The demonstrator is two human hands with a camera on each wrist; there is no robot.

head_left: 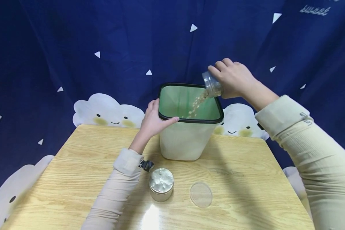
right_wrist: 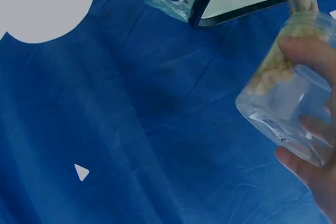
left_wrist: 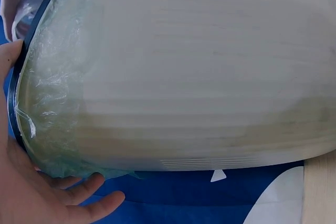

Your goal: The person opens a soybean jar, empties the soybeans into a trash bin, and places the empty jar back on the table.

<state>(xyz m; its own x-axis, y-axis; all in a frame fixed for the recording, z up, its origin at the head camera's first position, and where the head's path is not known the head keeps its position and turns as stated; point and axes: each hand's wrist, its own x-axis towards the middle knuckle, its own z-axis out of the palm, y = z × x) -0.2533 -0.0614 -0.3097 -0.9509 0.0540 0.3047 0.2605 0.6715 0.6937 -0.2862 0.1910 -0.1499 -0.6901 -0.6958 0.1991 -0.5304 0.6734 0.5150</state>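
Observation:
My right hand [head_left: 233, 78] grips a clear plastic jar [head_left: 211, 83] and holds it tipped mouth-down over the trash can. Small beige pieces [head_left: 198, 103], about the size of beans, stream out of it; more lie near the jar's mouth in the right wrist view [right_wrist: 273, 74]. The whitish trash can [head_left: 187, 140] has a black rim and a thin green bag [left_wrist: 58, 77] lining it. At its near left corner my left hand [head_left: 155, 119] rests against the rim, thumb laid along the front edge. In the left wrist view its other fingers [left_wrist: 86, 190] spread loosely beside the wall.
A round tub [head_left: 161, 185] with a silvery crinkled top stands on the wooden table [head_left: 97, 153], near my left wrist. To its right lies a clear round lid [head_left: 201, 195]. A dark blue curtain [head_left: 126, 38] and white cloud shapes [head_left: 106, 110] back the table.

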